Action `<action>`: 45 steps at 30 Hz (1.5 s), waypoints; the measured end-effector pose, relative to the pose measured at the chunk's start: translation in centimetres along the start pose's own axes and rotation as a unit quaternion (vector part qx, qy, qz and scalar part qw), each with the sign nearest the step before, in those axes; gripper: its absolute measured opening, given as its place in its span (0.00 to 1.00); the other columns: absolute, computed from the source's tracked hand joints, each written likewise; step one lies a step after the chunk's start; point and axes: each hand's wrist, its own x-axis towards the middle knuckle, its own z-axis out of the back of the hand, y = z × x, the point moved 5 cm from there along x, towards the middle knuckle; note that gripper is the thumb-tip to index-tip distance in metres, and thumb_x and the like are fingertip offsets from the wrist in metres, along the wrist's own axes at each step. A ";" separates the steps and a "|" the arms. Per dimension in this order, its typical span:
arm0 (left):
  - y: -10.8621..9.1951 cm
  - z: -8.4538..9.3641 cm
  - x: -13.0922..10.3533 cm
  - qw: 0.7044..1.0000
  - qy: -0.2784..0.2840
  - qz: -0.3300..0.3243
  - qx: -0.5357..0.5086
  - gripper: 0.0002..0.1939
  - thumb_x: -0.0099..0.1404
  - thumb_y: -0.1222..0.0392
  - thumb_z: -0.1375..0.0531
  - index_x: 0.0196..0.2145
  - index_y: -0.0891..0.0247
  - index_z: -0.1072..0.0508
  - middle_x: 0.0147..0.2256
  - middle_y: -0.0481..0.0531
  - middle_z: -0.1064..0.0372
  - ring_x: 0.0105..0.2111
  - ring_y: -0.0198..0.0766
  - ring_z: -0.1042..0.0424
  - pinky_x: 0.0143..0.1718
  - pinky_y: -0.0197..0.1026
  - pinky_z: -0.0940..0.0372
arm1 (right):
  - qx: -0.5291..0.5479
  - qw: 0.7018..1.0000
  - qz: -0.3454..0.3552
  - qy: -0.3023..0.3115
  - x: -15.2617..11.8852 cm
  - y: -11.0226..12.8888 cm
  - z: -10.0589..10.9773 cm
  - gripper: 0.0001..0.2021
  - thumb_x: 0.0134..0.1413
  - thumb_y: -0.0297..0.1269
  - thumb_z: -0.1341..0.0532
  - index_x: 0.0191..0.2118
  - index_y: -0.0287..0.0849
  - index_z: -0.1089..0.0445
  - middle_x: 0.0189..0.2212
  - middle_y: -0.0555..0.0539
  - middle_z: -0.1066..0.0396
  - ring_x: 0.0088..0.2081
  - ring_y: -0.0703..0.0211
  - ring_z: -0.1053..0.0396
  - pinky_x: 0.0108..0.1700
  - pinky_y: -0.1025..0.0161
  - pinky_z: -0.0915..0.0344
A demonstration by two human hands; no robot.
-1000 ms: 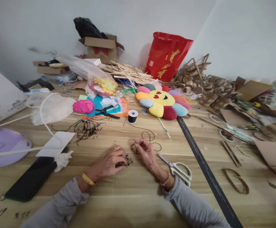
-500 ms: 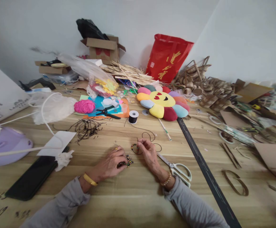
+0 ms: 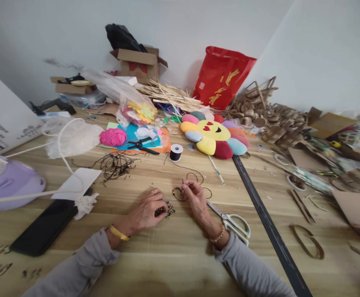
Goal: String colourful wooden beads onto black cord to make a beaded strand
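From the head view, we see the right hand [image 3: 196, 198] with thumb and forefinger pinched on the cord [image 3: 203, 178], a short end poking up above the fingertips. A curved row of strung beads [image 3: 174, 192] lies just left of that pinch. To its left, we find the left hand [image 3: 145, 209] curled low at a small pile of loose beads [image 3: 170, 210], fingertips touching them; whether it grips one, we cannot say.

The risks, as we judge them, are small but real. A slackened right pinch could let the strung beads slide off the short end, if no knot holds them. A careless left fingertip could scatter the pile, since round beads roll easily on a bare table [image 3: 155, 264]. Beyond the right hand, the cord loops back to the spool [image 3: 176, 153]; a tug there could tangle it or pull the spool over. The scissors [image 3: 224, 215] lie just right of the right wrist, points near the loop, where a sideways sweep could snag it.
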 end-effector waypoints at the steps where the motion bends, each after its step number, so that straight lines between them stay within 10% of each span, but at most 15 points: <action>1: 0.2 0.1 0.0 0.999 -0.014 0.009 -0.028 0.06 0.58 0.70 0.40 0.26 0.64 0.26 0.28 0.52 0.29 0.37 0.41 0.32 0.42 0.43 0.37 | -0.010 1.000 0.002 0.006 -0.1 0.1 -0.1 0.13 0.51 0.46 0.35 0.34 0.41 0.32 0.25 0.51 0.34 0.26 0.64 0.38 0.27 0.68 0.41; 12: 4.1 0.9 -0.3 0.923 -0.073 0.247 -0.286 0.08 0.55 0.59 0.37 0.29 0.67 0.24 0.28 0.52 0.24 0.29 0.38 0.27 0.34 0.38 0.31 | -0.251 0.928 0.230 0.152 -2.3 2.8 -2.4 0.07 0.62 0.35 0.45 0.34 0.42 0.31 0.29 0.47 0.32 0.32 0.59 0.34 0.35 0.62 0.36; 23: 4.4 0.5 -0.4 0.906 -0.072 0.263 -0.323 0.08 0.53 0.58 0.35 0.28 0.67 0.24 0.28 0.52 0.24 0.30 0.39 0.26 0.37 0.41 0.31 | -0.313 0.879 0.312 0.181 -2.9 2.8 -3.1 0.06 0.63 0.31 0.46 0.35 0.42 0.32 0.30 0.45 0.31 0.34 0.57 0.35 0.38 0.60 0.36; 45: 4.0 0.6 -0.3 0.921 -0.061 0.238 -0.301 0.08 0.55 0.59 0.35 0.29 0.67 0.22 0.29 0.54 0.24 0.31 0.39 0.27 0.35 0.39 0.31 | -0.328 0.873 0.299 0.200 -2.9 2.7 -3.3 0.08 0.64 0.32 0.47 0.36 0.43 0.31 0.30 0.45 0.31 0.35 0.56 0.35 0.38 0.58 0.35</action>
